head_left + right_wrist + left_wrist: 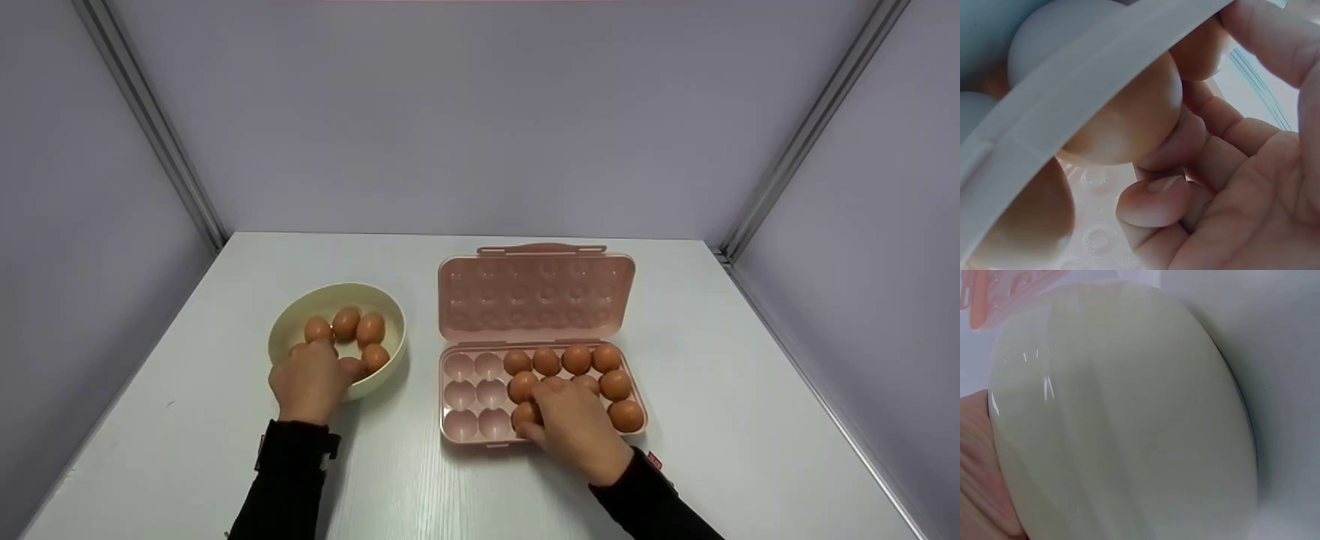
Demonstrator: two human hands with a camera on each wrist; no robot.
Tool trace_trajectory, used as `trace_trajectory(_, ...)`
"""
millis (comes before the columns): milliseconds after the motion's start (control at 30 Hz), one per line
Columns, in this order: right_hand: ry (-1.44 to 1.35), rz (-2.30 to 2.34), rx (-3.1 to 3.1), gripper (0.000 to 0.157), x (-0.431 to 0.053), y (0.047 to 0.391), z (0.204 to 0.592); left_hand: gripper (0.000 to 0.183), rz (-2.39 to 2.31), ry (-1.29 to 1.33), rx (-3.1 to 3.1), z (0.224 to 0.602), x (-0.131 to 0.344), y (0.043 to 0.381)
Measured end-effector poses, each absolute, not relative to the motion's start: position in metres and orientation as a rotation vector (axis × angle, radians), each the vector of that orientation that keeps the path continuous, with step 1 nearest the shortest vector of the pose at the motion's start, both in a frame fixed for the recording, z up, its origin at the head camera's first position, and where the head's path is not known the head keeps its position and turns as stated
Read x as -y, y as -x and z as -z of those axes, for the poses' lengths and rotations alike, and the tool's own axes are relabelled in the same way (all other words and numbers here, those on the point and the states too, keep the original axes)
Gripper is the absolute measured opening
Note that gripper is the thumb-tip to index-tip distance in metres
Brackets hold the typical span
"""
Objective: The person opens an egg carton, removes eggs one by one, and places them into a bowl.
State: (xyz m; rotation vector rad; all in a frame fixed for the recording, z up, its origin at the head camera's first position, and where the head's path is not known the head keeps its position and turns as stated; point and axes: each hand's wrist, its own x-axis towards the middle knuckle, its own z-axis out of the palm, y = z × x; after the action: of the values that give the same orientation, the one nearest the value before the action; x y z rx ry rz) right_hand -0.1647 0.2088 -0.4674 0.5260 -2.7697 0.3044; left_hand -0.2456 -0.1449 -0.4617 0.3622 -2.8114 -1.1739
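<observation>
My left hand (306,381) reaches over the near rim of a pale yellow bowl (285,322), fingers pointing down among several brown eggs (346,323). Its fingertips are hidden, so whether they hold an egg cannot be seen. The left wrist view shows the bowl's outer wall (1129,410) with part of the palm beside it. Over the near row of an open pink egg carton (472,444), my right hand (577,427) pinches a brown egg (524,414) between thumb and fingers. In the right wrist view this egg (1199,50) is partly behind the carton's rim.
Several brown eggs (577,359) fill cups on the carton's right side, some behind the right hand. Two columns of bare cups (460,395) lie on its left. The raised lid (536,296) stands at the back. Walls enclose the white table (420,495) behind and at both sides.
</observation>
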Motion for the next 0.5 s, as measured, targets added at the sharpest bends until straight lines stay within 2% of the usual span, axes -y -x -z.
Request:
trace_trajectory(200, -0.537, -0.298, 2.776, 0.019, -0.209, 0.165, 0.467, 0.039, 0.744, -0.148, 2.850, 0.466, 0.146, 0.248)
trace_trajectory(500, -0.573, -0.226, 2.728, 0.020, -0.210, 0.166, 0.470, 0.041, 0.536, -0.002, 2.499, 0.478, 0.135, 0.245)
